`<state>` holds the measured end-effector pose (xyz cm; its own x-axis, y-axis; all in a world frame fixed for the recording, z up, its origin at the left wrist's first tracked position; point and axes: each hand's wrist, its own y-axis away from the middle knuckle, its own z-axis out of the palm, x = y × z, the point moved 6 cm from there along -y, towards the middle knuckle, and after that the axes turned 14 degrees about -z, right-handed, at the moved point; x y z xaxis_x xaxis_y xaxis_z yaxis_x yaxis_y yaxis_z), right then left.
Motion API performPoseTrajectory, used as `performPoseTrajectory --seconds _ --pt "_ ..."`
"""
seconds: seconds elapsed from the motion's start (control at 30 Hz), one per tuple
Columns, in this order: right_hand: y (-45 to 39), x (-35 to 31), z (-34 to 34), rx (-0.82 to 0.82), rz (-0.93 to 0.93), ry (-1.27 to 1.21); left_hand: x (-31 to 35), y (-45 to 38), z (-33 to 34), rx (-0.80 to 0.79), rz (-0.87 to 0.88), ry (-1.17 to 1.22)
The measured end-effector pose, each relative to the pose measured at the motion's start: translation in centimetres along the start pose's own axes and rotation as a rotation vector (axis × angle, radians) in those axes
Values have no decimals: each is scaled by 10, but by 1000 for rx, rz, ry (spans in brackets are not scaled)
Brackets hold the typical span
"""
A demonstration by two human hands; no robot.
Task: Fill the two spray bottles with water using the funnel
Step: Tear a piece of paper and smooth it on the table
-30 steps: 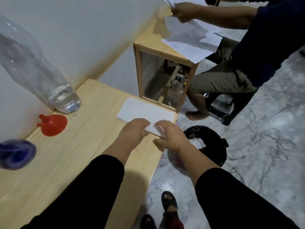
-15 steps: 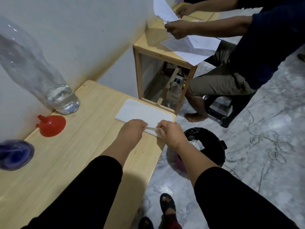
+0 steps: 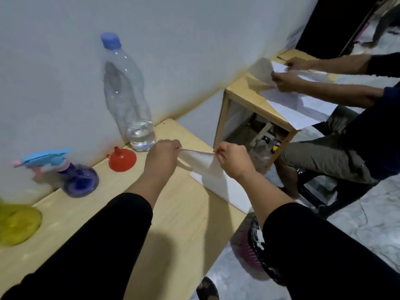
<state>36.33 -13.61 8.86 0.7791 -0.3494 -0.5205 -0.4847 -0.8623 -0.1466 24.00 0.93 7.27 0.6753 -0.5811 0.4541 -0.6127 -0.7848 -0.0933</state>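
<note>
A red funnel (image 3: 122, 159) lies mouth-down on the wooden table (image 3: 181, 213) near the wall. Behind it stands a tall clear water bottle (image 3: 127, 100) with a blue cap and a little water at its bottom. A purple spray bottle (image 3: 80, 179) with a blue and pink trigger head stands left of the funnel. A yellow spray bottle (image 3: 18, 224) shows only partly at the left edge. My left hand (image 3: 161, 158) and my right hand (image 3: 232, 160) each pinch one end of a white tissue (image 3: 205, 167), lifted above the table's far end.
White paper (image 3: 229, 191) lies under the tissue at the table's right corner. A black bin (image 3: 259, 252) stands on the floor by the table. A wooden cabinet (image 3: 255, 111) is beyond, where another seated person (image 3: 346, 148) handles sheets of paper.
Both my hands have lifted a tissue off the white paper and pulled it taut between them. The view has swung left and up, bringing both spray bottles and the bottle's cap into sight.
</note>
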Motion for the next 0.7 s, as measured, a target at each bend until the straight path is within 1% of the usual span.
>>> performPoseTrajectory --seconds 0.13,0.2,0.3,0.37,0.43,0.47,0.5,0.53,0.6,0.67,0.7 --pt "-51 -47 20 -37 -155 -52 -41 -4 -56 257 -13 -102" --pt "-67 -65 35 -64 -224 -83 -63 4 -69 329 -26 -168" --pt "-76 -73 66 -142 -278 -137 -92 24 -61 270 -117 -187" --pt "-73 -67 90 -206 -302 -154 -110 42 -40 216 -187 -182" --pt "-65 -56 112 -304 -318 -133 -119 62 -8 122 -181 -179" --pt "-60 -50 123 -368 -326 -114 -121 71 7 102 -173 -165" --pt "-55 -45 132 -432 -343 -94 -122 78 18 71 -201 -130" --pt "-50 -43 139 -479 -375 -76 -123 82 26 54 -270 -86" --pt "-43 -44 150 -480 -485 -40 -125 85 35 73 -424 -30" --pt "-42 -47 166 -454 -567 26 -124 83 43 116 -470 -60" --pt "-43 -48 173 -450 -578 61 -123 80 46 115 -489 -100"
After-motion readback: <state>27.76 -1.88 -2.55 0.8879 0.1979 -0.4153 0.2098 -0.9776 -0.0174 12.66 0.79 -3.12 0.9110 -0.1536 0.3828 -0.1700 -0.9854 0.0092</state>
